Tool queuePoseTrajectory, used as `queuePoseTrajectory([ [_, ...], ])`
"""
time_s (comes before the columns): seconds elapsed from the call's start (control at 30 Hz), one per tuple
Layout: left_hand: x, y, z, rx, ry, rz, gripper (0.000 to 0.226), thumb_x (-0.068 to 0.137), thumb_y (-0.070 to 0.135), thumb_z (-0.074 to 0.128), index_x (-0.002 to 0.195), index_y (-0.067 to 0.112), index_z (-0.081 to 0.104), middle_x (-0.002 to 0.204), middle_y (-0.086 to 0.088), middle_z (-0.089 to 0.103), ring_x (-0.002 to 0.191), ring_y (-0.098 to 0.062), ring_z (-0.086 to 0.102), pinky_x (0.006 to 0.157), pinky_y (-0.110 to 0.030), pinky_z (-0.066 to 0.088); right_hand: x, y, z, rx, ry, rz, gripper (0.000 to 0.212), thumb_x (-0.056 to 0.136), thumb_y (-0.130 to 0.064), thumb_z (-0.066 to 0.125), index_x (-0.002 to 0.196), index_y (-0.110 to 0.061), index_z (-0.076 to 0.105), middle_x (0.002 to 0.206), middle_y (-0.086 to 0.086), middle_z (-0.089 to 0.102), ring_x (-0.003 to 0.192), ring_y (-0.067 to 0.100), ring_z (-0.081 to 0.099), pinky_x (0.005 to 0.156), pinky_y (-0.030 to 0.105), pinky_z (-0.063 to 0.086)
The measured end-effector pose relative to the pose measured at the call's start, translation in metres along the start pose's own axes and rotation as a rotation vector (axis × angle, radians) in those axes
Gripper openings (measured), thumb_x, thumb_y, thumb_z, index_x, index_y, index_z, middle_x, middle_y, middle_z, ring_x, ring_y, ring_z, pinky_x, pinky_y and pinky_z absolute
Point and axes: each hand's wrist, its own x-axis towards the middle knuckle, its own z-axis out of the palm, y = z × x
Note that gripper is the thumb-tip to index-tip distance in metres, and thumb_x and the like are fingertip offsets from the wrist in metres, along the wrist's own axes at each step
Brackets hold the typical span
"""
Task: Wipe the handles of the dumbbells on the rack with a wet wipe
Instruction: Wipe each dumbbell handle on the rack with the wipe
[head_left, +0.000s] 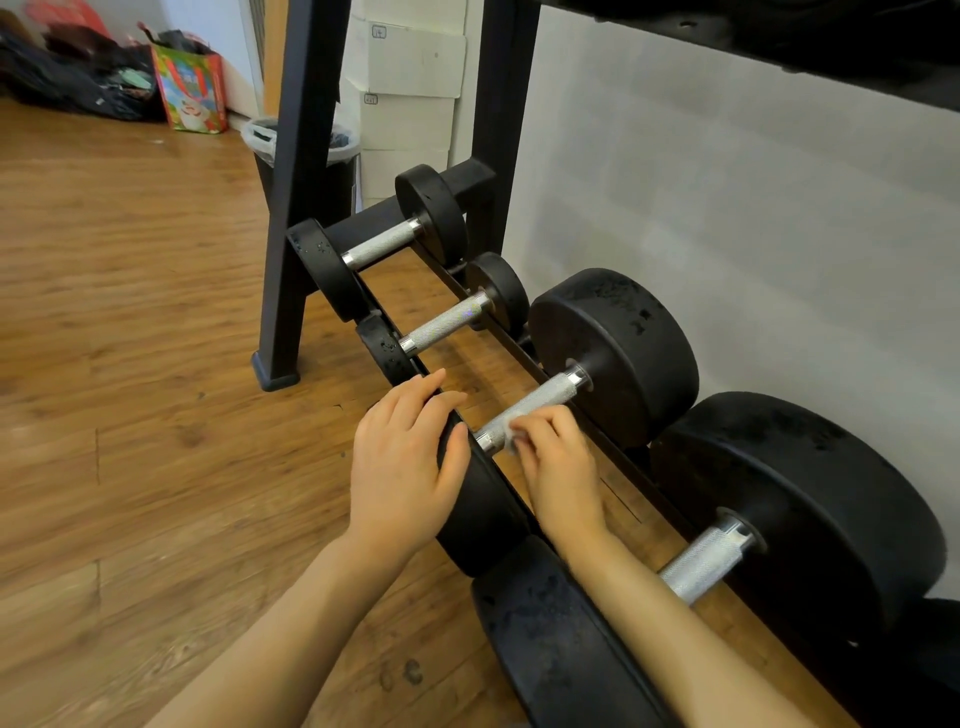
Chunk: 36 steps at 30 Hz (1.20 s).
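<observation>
Dumbbell handle wiped on the rack (306, 156).
A wet wipe (515, 435) is pinched against the third dumbbell's handle (540, 402) by the right hand (558, 467); its near plate (480, 512) is touched by the left hand (402, 462), grip released.

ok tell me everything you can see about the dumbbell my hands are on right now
The third dumbbell from the far end lies across the rack's bottom rails. It has two thick round black heads, rubbery-looking and scuffed, joined by a knurled silver metal handle. The left hand rests flat on the near head; the right hand pinches a wet wipe against the handle's near end.
</observation>
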Motion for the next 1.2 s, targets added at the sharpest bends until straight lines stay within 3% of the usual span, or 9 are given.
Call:
queuePoseTrajectory([
  [0.1, -0.001, -0.001, -0.002, 0.005, -0.023, -0.018, 0.045, 0.096, 0.039, 0.036, 0.126, 0.02, 0.064, 0.141, 0.0, 0.054, 0.134, -0.019, 0.045, 0.11, -0.04, 0.031, -0.002, -0.001, 0.004, -0.006, -0.095, -0.085, 0.025, 0.087, -0.008, 0.065, 0.112, -0.011, 0.065, 0.109, 0.002, 0.055, 0.096, 0.017, 0.056, 0.079, 0.036, 0.054],
  [0.27, -0.003, -0.001, -0.002, 0.026, -0.036, -0.027, 0.049, 0.097, 0.042, 0.032, 0.132, 0.022, 0.061, 0.145, 0.002, 0.05, 0.138, -0.017, 0.04, 0.113, -0.037, 0.022, -0.002, 0.002, 0.005, 0.032, -0.088, -0.069, 0.025, 0.088, -0.011, 0.062, 0.113, -0.013, 0.064, 0.112, -0.001, 0.051, 0.096, 0.017, 0.055, 0.08, 0.036, 0.054],
  [0.5, -0.001, -0.001, 0.002, -0.001, 0.003, -0.022, 0.046, 0.096, 0.04, 0.037, 0.126, 0.02, 0.064, 0.14, 0.001, 0.055, 0.132, -0.019, 0.046, 0.108, -0.036, 0.028, -0.001, 0.0, 0.01, 0.128, -0.215, -0.04, 0.023, 0.094, -0.014, 0.053, 0.109, -0.004, 0.068, 0.112, 0.013, 0.055, 0.097, 0.024, 0.055, 0.081, 0.021, 0.038],
  [0.67, -0.002, -0.002, 0.003, -0.012, 0.023, -0.009, 0.045, 0.096, 0.039, 0.037, 0.126, 0.019, 0.065, 0.139, 0.002, 0.055, 0.132, -0.017, 0.045, 0.107, -0.034, 0.027, 0.001, 0.002, 0.005, 0.106, -0.111, -0.037, 0.024, 0.09, -0.01, 0.06, 0.113, -0.009, 0.067, 0.113, 0.004, 0.056, 0.099, 0.021, 0.056, 0.082, 0.028, 0.049],
  [0.9, -0.013, -0.002, 0.004, -0.096, 0.073, -0.032, 0.045, 0.095, 0.031, 0.041, 0.133, 0.016, 0.059, 0.145, -0.001, 0.052, 0.138, -0.017, 0.041, 0.116, -0.046, 0.028, 0.001, -0.001, 0.002, 0.031, -0.091, -0.122, 0.034, 0.084, -0.008, 0.07, 0.117, -0.015, 0.068, 0.114, -0.003, 0.066, 0.105, 0.016, 0.056, 0.085, 0.034, 0.054],
  [1.2, -0.016, -0.002, 0.008, -0.108, 0.092, -0.073, 0.047, 0.094, 0.033, 0.041, 0.136, 0.018, 0.057, 0.146, -0.001, 0.05, 0.139, -0.017, 0.04, 0.113, -0.052, 0.032, 0.005, 0.003, -0.001, -0.02, -0.109, -0.079, 0.033, 0.09, -0.02, 0.06, 0.122, -0.018, 0.066, 0.122, -0.003, 0.065, 0.104, 0.022, 0.061, 0.076, 0.045, 0.057],
])
